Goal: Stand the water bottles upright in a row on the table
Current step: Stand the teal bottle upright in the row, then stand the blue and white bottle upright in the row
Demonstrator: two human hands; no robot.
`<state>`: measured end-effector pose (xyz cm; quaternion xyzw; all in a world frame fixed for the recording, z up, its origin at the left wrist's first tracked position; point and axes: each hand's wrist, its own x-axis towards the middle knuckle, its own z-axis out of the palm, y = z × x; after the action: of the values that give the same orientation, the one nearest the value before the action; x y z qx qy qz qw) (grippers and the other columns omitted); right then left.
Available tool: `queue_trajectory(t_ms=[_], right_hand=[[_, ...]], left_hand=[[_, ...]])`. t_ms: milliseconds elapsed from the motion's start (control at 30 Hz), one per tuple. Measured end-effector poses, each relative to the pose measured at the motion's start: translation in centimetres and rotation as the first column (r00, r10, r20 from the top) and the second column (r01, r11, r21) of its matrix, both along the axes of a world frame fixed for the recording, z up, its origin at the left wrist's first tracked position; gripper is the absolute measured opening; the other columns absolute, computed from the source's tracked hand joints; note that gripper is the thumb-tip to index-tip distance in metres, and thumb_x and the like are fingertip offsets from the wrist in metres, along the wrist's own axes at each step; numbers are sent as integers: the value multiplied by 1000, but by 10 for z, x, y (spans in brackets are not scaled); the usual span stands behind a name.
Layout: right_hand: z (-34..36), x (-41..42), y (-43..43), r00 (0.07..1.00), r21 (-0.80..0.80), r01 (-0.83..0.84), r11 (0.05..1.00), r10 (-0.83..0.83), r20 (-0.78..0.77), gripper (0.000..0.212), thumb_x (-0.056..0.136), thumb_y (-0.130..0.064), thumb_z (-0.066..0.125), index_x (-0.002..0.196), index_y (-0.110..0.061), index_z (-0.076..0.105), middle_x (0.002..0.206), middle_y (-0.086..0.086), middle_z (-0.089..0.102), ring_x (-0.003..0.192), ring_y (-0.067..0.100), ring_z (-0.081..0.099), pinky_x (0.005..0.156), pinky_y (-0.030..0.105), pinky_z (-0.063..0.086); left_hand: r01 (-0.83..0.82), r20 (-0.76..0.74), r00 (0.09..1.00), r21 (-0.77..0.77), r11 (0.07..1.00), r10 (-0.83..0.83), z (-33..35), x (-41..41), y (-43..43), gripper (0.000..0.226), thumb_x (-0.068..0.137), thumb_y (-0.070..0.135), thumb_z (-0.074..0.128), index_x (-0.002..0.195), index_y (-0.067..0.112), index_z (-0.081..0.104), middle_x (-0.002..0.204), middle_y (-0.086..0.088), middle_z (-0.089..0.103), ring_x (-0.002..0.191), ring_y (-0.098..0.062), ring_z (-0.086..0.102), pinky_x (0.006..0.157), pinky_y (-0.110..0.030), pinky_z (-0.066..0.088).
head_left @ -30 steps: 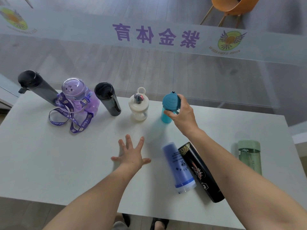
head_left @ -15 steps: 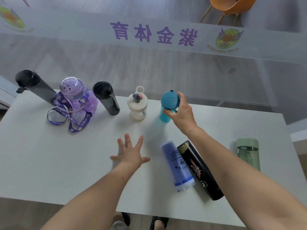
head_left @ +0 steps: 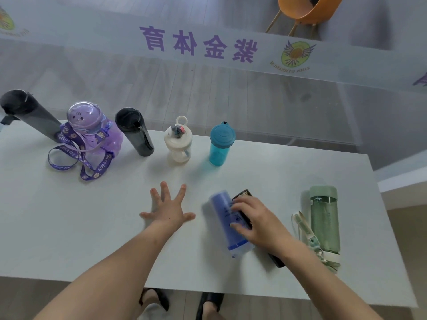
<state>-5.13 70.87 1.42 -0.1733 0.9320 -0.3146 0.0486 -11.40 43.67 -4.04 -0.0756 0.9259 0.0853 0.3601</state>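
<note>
Wrapping its fingers around the lying blue bottle (head_left: 227,224), the right hand (head_left: 258,221) grips; left hand (head_left: 167,210) lies splayed on bare table (head_left: 69,222).

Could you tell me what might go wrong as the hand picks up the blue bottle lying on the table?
1. The black bottle lies touching the blue bottle under the right hand; lifting one may roll the other toward the near edge of the table.
2. The green bottle with its loose strap lies close by the right forearm, which could snag or nudge it.
</note>
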Motion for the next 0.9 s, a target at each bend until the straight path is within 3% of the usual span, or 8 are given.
queue_trajectory(t_ms=[67, 133, 167, 267, 367, 600, 767, 900], right_hand=[[-10, 22, 3, 979, 158, -200, 967, 191, 73, 50, 85, -40, 80, 129, -19, 67, 154, 2, 51, 148, 20, 40, 114, 44, 46], [-22, 34, 5, 933, 311, -353, 883, 306, 189, 69, 85, -50, 77, 144, -26, 53, 174, 0, 18, 161, 18, 9, 126, 36, 25], [-25, 35, 4, 913, 360, -403, 841, 340, 226, 75, 84, -50, 78, 149, -29, 45, 176, -2, 3, 162, 17, -4, 122, 33, 20], [-27, 31, -3, 890, 423, -456, 783, 399, 221, 76, 87, -26, 77, 153, -30, 38, 176, -2, -8, 160, 18, -15, 114, 41, 41], [-25, 23, -12, 906, 383, -424, 820, 388, 171, 59, 95, -13, 65, 150, -27, 47, 176, 3, 7, 161, 20, -5, 104, 50, 52], [-2, 7, -27, 952, 175, -287, 942, 260, 163, 57, 101, -43, 64, 155, -38, 46, 173, -2, 24, 159, 21, 21, 124, 38, 33], [23, -23, -36, 979, 26, -27, 999, 21, 202, 50, 104, -48, 56, 152, -33, 51, 158, -8, 50, 140, 15, 47, 117, 31, 37], [34, -55, -47, 921, -101, 247, 964, -201, 332, 40, 109, -46, 45, 144, -30, 55, 136, -5, 64, 119, 16, 58, 103, 33, 44]], left_hand=[[-2, -11, 1000, 2, 1000, 2, -4, 2, -1, 107, 87, 72, 65, 156, 59, -15, 167, -2, -35, 154, -39, -27, 106, -83, 26], [-3, -19, 1000, 1, 1000, 3, -7, 4, -2, 106, 86, 73, 65, 156, 59, -14, 167, 0, -34, 154, -38, -26, 106, -83, 26], [-1, -26, 1000, -1, 1000, 1, -9, 4, -2, 105, 86, 73, 64, 156, 60, -13, 167, 0, -34, 154, -38, -26, 106, -83, 27], [8, -40, 999, -7, 1000, -8, -11, 7, -6, 102, 87, 75, 63, 156, 60, -11, 168, 2, -32, 155, -36, -24, 107, -81, 27], [29, -52, 998, 0, 1000, -29, -16, 9, -11, 100, 87, 73, 63, 156, 60, -9, 168, 3, -30, 156, -34, -23, 107, -80, 28], [79, -45, 996, 23, 997, -78, -15, 8, -22, 97, 90, 66, 66, 156, 61, -6, 169, 6, -27, 156, -33, -20, 106, -77, 31], [76, -36, 997, 42, 996, -75, -7, 9, -23, 95, 93, 61, 66, 158, 60, -2, 169, 5, -27, 157, -30, -20, 109, -75, 31], [65, -24, 998, 45, 997, -64, -2, 11, -21, 92, 96, 58, 64, 159, 58, -2, 170, 4, -28, 157, -29, -22, 111, -75, 28]])
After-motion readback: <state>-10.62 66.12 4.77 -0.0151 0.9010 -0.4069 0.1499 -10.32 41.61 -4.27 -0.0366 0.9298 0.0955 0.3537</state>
